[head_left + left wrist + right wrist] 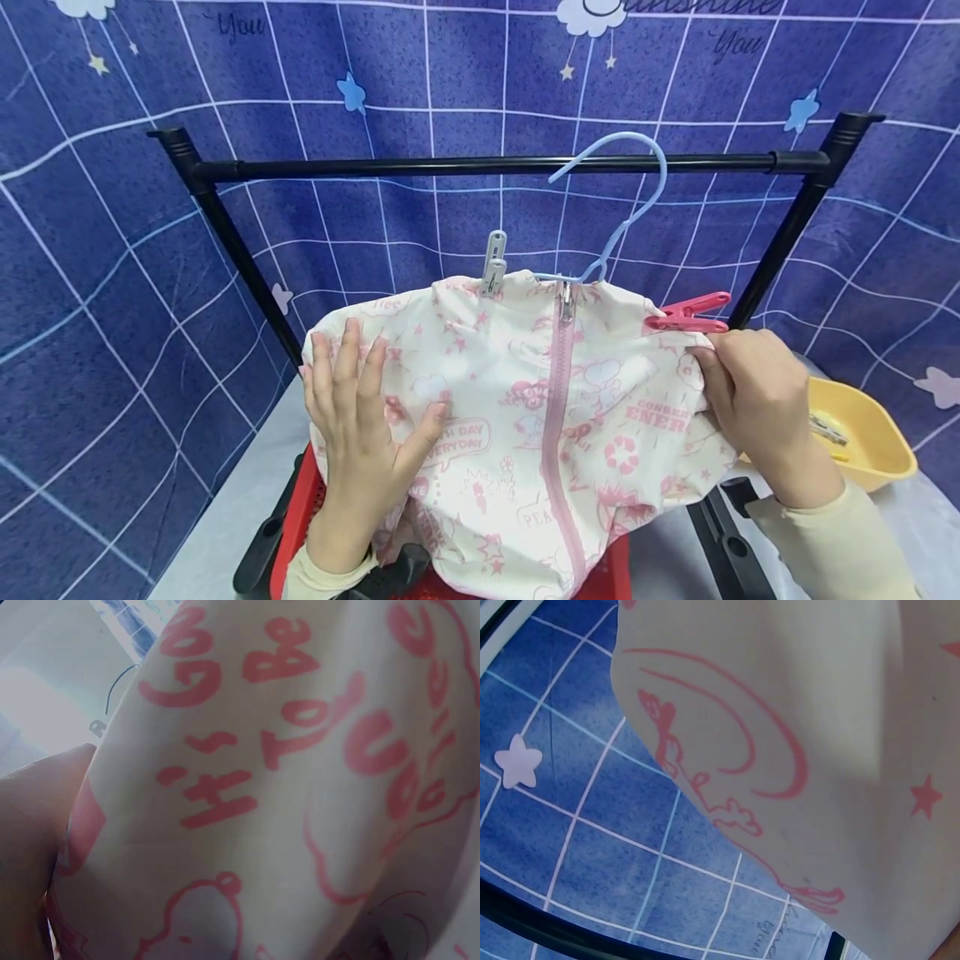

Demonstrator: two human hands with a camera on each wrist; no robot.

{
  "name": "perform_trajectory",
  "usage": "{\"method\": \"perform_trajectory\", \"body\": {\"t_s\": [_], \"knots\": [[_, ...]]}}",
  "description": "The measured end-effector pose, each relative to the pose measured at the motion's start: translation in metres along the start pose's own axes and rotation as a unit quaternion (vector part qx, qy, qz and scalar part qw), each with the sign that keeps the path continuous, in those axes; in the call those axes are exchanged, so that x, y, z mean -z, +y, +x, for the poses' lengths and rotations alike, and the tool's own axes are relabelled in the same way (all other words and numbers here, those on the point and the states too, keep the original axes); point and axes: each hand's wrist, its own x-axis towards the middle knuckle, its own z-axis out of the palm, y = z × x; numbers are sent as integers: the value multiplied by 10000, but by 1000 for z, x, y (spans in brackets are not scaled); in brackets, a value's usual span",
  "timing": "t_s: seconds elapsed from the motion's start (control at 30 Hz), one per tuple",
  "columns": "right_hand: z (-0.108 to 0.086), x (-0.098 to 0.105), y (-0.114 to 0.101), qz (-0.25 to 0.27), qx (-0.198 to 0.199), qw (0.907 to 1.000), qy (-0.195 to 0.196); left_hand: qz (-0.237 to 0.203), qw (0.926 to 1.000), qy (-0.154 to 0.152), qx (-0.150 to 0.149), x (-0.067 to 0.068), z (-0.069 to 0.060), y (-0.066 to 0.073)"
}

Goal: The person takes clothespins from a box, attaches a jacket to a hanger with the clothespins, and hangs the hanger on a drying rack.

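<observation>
A white zip jacket [487, 375] with pink prints and a pink zip hangs on a light-blue hanger [627, 218]. The hanger's hook overlaps the black bar; whether it rests on the bar I cannot tell. A grey clothespin [492, 267] stands on the collar, and a red clothespin [688, 315] sits on the shoulder at the right. My left hand [360, 425] lies flat on the jacket's left side, fingers spread and straight. With thumb and curled fingers my right hand [761, 396] pinches the shoulder just below the red clothespin. Printed fabric [225, 780] fills much of the left wrist view.
The black rack's bar [450, 167] runs behind the jacket between two slanted posts. Below the jacket is a red basket [300, 496], partly hidden. A yellow bowl [877, 433] holding clothespins stands at the right. A blue gridded curtain [420, 67] hangs behind.
</observation>
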Motion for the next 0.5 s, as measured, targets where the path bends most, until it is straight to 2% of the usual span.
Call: {"method": "perform_trajectory", "body": {"t_s": [0.3, 0.5], "knots": [[5, 0, 5, -114, -44, 9999, 13, -13, 9996, -207, 192, 2, -1, -1], [7, -1, 8, -197, -114, 9996, 172, -9, 9993, -266, 268, 2, -1, -2]]}}
